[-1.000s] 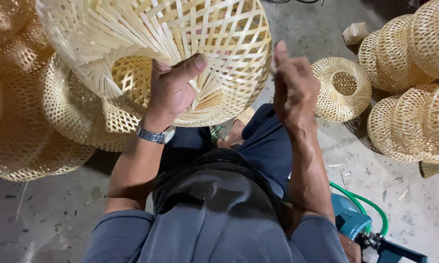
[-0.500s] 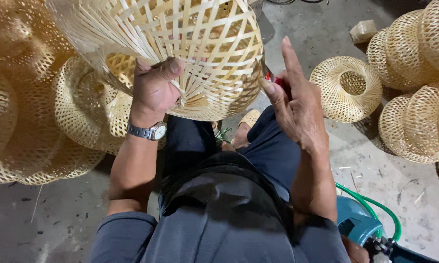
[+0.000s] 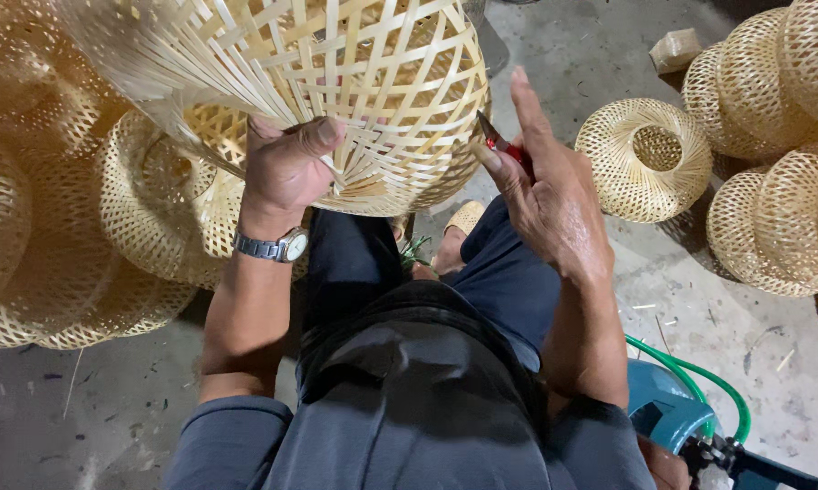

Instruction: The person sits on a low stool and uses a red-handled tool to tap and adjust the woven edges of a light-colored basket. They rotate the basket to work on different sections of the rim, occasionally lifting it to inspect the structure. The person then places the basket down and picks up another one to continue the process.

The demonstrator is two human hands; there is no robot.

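Right above the person's lap, a half-woven bamboo basket [image 3: 336, 82] is held up w/ loose strips fanning out at its upper left. Left hand [image 3: 287, 168] is closed on the basket's lower edge, thumb pressed over the strips. Right hand [image 3: 550, 195] sits at the basket's right side, fingers partly spread, pinching a red-handled cutter [image 3: 504, 145] against the weave. Looks v. light and springy imo, thin strips prob snap if crushed, so grip the rim, not the open lattice. Finished baskets [image 3: 645, 159] lie right of it, more stacked [image 3: 82, 236] to its left on the concrete floor [image 3: 699, 308].
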